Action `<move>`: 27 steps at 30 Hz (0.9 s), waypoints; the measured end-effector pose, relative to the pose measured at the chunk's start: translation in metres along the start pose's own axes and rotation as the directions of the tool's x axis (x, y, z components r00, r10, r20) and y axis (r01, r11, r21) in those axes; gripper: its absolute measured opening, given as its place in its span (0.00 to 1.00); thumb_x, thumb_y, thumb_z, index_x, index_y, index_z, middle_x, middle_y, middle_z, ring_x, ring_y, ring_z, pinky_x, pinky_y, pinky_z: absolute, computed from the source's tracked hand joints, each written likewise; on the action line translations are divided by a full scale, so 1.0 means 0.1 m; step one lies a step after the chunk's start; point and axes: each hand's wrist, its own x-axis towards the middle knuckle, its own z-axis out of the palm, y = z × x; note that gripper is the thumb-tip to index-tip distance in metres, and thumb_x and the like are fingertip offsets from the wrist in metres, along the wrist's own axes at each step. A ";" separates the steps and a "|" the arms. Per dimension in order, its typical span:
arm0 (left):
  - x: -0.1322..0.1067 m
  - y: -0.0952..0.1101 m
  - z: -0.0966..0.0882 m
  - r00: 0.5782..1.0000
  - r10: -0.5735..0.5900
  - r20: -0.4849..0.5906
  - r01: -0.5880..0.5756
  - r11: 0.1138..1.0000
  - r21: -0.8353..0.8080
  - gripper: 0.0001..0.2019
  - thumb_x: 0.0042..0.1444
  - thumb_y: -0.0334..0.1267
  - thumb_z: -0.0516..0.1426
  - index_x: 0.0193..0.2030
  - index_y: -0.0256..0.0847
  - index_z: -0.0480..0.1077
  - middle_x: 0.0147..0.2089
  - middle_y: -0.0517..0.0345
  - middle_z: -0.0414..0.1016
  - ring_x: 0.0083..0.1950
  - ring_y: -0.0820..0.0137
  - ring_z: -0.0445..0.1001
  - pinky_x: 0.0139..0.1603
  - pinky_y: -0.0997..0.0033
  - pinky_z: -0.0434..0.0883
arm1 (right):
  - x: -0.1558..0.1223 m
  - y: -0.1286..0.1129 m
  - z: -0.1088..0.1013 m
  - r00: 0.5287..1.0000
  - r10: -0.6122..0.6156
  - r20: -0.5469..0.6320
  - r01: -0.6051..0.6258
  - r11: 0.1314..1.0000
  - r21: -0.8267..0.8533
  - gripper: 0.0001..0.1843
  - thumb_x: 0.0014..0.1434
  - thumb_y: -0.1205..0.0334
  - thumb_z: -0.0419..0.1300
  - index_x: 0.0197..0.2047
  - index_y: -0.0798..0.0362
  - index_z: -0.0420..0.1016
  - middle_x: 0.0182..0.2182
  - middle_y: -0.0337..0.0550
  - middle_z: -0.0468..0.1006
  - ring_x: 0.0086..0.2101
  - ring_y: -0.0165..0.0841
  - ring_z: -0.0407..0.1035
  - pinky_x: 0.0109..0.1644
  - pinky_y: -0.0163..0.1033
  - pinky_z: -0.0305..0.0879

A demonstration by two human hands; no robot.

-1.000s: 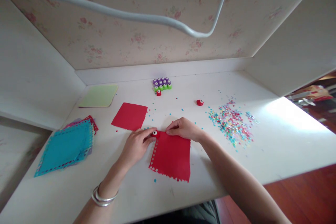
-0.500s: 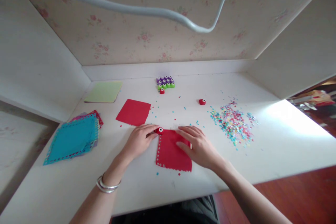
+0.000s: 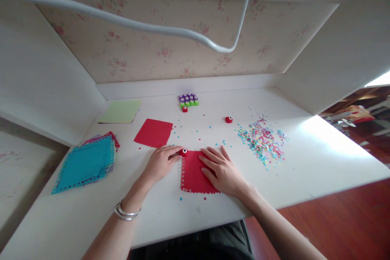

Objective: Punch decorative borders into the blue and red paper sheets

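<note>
A red sheet of paper point(image 3: 195, 174) lies flat in front of me, with small punched holes down its left side and along its near edge. At its far left corner my left hand point(image 3: 161, 163) grips a small red craft punch point(image 3: 183, 152) between thumb and fingers. My right hand point(image 3: 222, 172) rests on the sheet's right part, fingers stretched out and flat, hiding that edge. Another red sheet point(image 3: 153, 133), with no holes that I can see, lies just beyond my left hand.
Blue punched sheets point(image 3: 83, 165) are stacked at left, below pale green paper point(image 3: 120, 111). Purple and green punches point(image 3: 188, 99) stand at the back with a red one point(image 3: 185, 109). Another red punch point(image 3: 228, 120) lies right, near a confetti pile point(image 3: 263, 140). A white cable point(image 3: 146, 26) hangs above.
My right hand has spread flatter over the red sheet. The left hand keeps its hold on the punch at the same corner. The whole view has shifted slightly.
</note>
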 end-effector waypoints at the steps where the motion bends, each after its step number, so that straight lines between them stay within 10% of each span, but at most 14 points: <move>1: 0.00 0.00 0.00 1.000 0.000 0.000 0.000 1.000 0.000 0.14 0.61 0.37 0.59 0.53 0.48 0.74 0.51 0.58 0.80 0.52 0.65 0.76 0.55 0.63 0.70 | 0.00 0.00 0.00 1.000 0.000 -0.006 0.000 1.000 0.002 0.22 0.67 0.58 0.51 0.62 0.44 0.68 0.63 0.40 0.65 0.63 0.45 0.57 0.68 0.66 0.41; 27: 0.02 0.11 -0.10 0.995 -0.091 0.029 0.093 0.994 -0.062 0.18 0.59 0.45 0.59 0.56 0.46 0.72 0.56 0.55 0.76 0.52 0.65 0.76 0.52 0.66 0.74 | 0.01 0.00 0.01 0.999 0.016 -0.038 -0.015 0.999 0.033 0.21 0.67 0.56 0.50 0.61 0.43 0.69 0.62 0.40 0.67 0.62 0.44 0.58 0.68 0.63 0.41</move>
